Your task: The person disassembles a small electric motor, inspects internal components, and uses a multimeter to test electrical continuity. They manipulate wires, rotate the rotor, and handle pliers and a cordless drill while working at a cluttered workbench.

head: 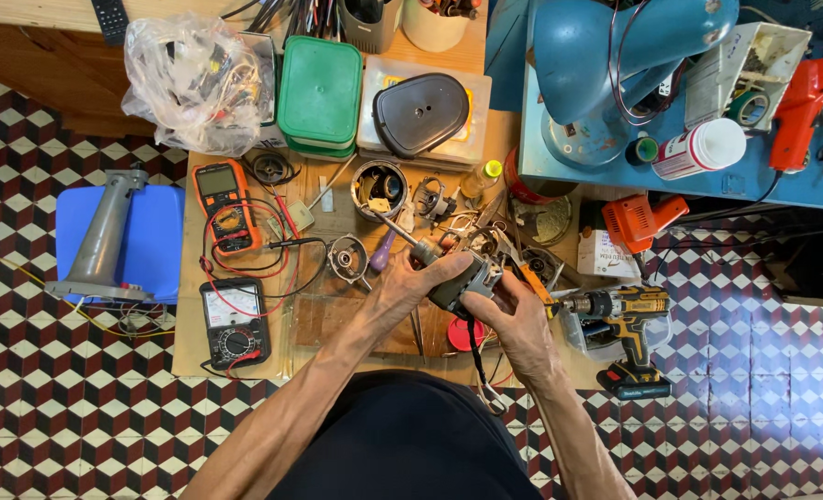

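Gripping small grey boxy motor unit (467,282) w/ shaft sticking up-left, left hand (409,289) & right hand (515,319) both clasped round it.

Your way left blocked by two meters (231,268) and red leads (277,255), drill (626,319) crowding your right, bare counter (323,319) just under your left hand (407,287).

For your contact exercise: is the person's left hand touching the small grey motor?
Touching. The head view shows the left hand wrapped over the grey motor, fingers lying on its casing with no gap.
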